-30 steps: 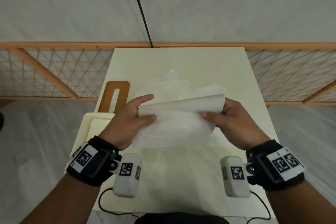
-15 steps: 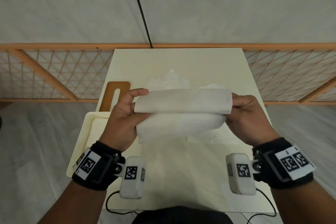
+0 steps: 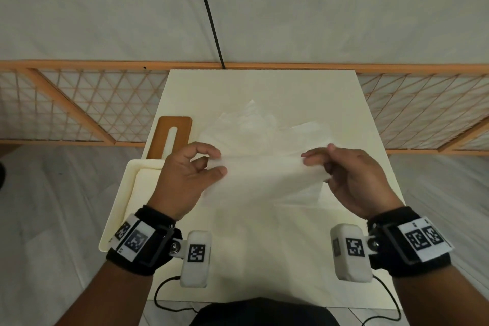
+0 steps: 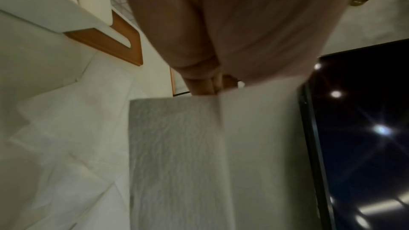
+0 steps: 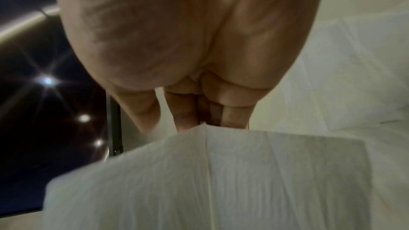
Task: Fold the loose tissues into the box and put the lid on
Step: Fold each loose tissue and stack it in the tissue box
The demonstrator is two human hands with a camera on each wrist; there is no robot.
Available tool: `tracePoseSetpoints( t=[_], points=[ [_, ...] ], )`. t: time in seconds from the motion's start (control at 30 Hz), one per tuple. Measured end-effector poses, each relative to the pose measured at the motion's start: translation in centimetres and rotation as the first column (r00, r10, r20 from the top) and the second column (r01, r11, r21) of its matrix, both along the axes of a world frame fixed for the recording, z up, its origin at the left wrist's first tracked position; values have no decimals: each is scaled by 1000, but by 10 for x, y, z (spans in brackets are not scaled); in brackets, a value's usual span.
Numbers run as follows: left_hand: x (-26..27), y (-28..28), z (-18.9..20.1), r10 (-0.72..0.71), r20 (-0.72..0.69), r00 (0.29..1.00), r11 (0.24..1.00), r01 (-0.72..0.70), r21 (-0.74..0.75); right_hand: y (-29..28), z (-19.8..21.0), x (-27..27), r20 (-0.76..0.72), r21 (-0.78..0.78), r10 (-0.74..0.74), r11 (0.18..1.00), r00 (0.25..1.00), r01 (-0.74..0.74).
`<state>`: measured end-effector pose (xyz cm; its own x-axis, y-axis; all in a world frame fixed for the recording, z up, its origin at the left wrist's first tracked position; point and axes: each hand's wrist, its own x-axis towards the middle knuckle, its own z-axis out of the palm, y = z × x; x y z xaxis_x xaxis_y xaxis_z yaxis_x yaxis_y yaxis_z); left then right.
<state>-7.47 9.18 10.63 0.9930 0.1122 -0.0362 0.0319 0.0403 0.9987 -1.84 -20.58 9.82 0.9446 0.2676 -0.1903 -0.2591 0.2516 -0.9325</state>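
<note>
**Tissue stretched between two hands**

The white tissue hangs taut, thin and creased above the desk, just in front of the loose tissue pile. The left hand pinches its left edge; the right hand pinches the right. Left of the tissue sit the cream box and brown slotted lid.

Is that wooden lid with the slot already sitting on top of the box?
No. In the head view the wooden lid lies on the table behind the open cream box, not on it.
</note>
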Motion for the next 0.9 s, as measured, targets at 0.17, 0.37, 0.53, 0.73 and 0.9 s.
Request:
tracePoseSetpoints(
  t=[0.17, 0.37, 0.53, 0.73, 0.9],
  points=[
    [-5, 4, -21, -65, -180, 981, 983, 95, 160, -4, -15, -12, -1, -241, 35, 970, 999, -34],
    [-27, -5, -78, -102, -573, 813, 911, 307, 274, -14, -84, -35, -228, -530, 171, 804, 958, -270],
    [-38, -5, -111, -61, -639, 767, 957, 226, 180, -20, -120, -38, -421, -371, 90, 891, 903, -261],
    [-52, -18, -155, -50, -663, 747, 862, 368, 349, -8, -157, -47, -199, -831, 134, 502, 971, -239],
    [-56, -22, -177, 28, -569, 822, 724, 376, 578, -5, -170, -51, -116, -893, 171, 413, 978, -178]
  ],
)
